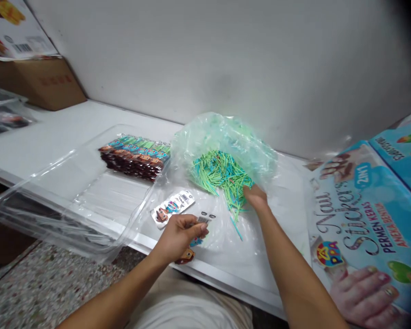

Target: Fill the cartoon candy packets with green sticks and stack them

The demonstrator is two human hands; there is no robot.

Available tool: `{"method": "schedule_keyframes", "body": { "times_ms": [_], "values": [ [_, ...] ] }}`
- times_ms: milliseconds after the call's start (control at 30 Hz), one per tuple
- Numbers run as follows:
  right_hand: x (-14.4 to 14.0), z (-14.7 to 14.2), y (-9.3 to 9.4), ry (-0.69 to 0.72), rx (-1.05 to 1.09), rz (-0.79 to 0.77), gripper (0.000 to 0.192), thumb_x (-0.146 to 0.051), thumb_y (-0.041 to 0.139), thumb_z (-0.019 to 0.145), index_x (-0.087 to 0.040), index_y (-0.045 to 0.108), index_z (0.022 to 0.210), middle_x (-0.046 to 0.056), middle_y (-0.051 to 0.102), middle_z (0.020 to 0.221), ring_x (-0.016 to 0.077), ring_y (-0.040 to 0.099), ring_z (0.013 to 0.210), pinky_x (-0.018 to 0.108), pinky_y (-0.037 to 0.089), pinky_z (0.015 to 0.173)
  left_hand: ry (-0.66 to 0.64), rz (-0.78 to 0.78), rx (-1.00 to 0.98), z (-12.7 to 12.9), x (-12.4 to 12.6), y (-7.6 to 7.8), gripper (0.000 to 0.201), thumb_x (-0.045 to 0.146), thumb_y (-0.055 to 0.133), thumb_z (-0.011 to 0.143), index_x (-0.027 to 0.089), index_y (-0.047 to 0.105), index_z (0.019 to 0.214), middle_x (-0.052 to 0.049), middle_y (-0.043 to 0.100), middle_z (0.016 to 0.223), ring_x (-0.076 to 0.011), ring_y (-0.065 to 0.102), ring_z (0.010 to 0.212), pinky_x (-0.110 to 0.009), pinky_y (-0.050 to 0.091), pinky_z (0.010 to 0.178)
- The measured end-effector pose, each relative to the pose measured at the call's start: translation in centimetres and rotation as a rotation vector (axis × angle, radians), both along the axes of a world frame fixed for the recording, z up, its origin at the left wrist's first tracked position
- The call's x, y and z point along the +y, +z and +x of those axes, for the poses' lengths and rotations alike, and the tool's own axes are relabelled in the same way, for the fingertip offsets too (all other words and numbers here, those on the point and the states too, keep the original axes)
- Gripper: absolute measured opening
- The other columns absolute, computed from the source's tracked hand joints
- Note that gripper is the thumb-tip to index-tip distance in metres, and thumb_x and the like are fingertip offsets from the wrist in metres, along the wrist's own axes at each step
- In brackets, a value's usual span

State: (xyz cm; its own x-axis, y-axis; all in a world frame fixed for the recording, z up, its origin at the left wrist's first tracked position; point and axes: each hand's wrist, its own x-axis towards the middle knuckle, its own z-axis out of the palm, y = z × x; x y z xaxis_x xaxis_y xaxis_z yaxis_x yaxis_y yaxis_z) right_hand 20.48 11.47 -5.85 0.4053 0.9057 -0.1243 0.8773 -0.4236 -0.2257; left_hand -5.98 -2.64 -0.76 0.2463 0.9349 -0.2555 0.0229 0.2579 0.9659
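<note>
My left hand (pixel 180 237) pinches a small clear printed packet (pixel 193 244) with a brown cartoon figure at its lower end, near the table's front edge. A similar flat packet (pixel 173 208) lies just beyond it. My right hand (pixel 255 197) reaches into the right side of a heap of thin green and blue sticks (pixel 222 173); its fingers are mostly hidden there. The heap spills from the mouth of a large clear plastic bag (pixel 226 128). One loose blue stick (pixel 236 229) lies in front of the heap.
On the left, a clear plastic tray (pixel 51 171) holds stacked filled packets (pixel 135 157) and overhangs the table's front edge. A blue printed "Nail Stickers" box (pixel 366 219) stands at right. Cardboard boxes (pixel 51 82) sit at the back left, against the white wall (pixel 233 59).
</note>
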Motion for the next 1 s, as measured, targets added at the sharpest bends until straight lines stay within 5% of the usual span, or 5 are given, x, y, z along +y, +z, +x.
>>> {"method": "schedule_keyframes", "body": {
  "times_ms": [200, 400, 600, 767, 1000],
  "values": [
    [3.7, -0.6, -0.9, -0.087, 0.004, 0.069, 0.062, -0.049, 0.042, 0.087, -0.012, 0.046, 0.135, 0.02, 0.049, 0.137, 0.0326, 0.048, 0.123, 0.043, 0.039, 0.099, 0.014, -0.051, -0.05, -0.8, 0.2, -0.6, 0.026, 0.037, 0.071, 0.071, 0.011, 0.07, 0.067, -0.007, 0.071, 0.067, -0.0142, 0.063, 0.062, -0.025, 0.046, 0.062],
    [4.1, 0.5, -1.2, 0.038, 0.05, 0.009, 0.051, -0.043, 0.045, 0.084, -0.016, 0.058, 0.125, 0.014, 0.063, 0.12, 0.0291, 0.059, 0.108, 0.036, 0.046, 0.087, 0.098, -0.104, -0.1, -1.1, 0.3, -0.4, 0.028, 0.04, 0.074, 0.067, 0.012, 0.07, 0.068, -0.008, 0.073, 0.071, -0.016, 0.065, 0.063, -0.027, 0.049, 0.063],
    [1.7, 0.2, -0.9, 0.179, 0.048, -0.114, 0.05, -0.045, 0.05, 0.079, -0.013, 0.063, 0.115, 0.014, 0.069, 0.101, 0.0275, 0.066, 0.09, 0.03, 0.048, 0.068, 0.168, -0.179, -0.171, -0.8, 0.6, -0.6, 0.032, 0.041, 0.078, 0.062, 0.012, 0.069, 0.073, -0.009, 0.075, 0.079, -0.0191, 0.068, 0.069, -0.031, 0.052, 0.07],
    [-1.4, -1.2, 0.5, 0.37, 0.017, -0.184, 0.042, -0.04, 0.055, 0.076, -0.016, 0.063, 0.11, 0.013, 0.069, 0.098, 0.0274, 0.065, 0.091, 0.029, 0.044, 0.068, 0.173, -0.179, -0.222, -0.6, 0.8, -1.1, 0.034, 0.041, 0.076, 0.065, 0.013, 0.066, 0.08, -0.009, 0.075, 0.087, -0.0198, 0.07, 0.077, -0.032, 0.051, 0.077],
    [-5.6, -1.1, 3.5, 0.468, -0.047, -0.083, 0.071, -0.05, 0.058, 0.078, -0.022, 0.036, 0.14, 0.015, 0.048, 0.135, 0.0285, 0.059, 0.105, 0.031, 0.041, 0.078, 0.162, -0.133, -0.168, -0.7, 0.7, -1.4, 0.032, 0.04, 0.077, 0.064, 0.012, 0.063, 0.074, -0.009, 0.074, 0.08, -0.0191, 0.069, 0.073, -0.033, 0.05, 0.077]
  ]
}}
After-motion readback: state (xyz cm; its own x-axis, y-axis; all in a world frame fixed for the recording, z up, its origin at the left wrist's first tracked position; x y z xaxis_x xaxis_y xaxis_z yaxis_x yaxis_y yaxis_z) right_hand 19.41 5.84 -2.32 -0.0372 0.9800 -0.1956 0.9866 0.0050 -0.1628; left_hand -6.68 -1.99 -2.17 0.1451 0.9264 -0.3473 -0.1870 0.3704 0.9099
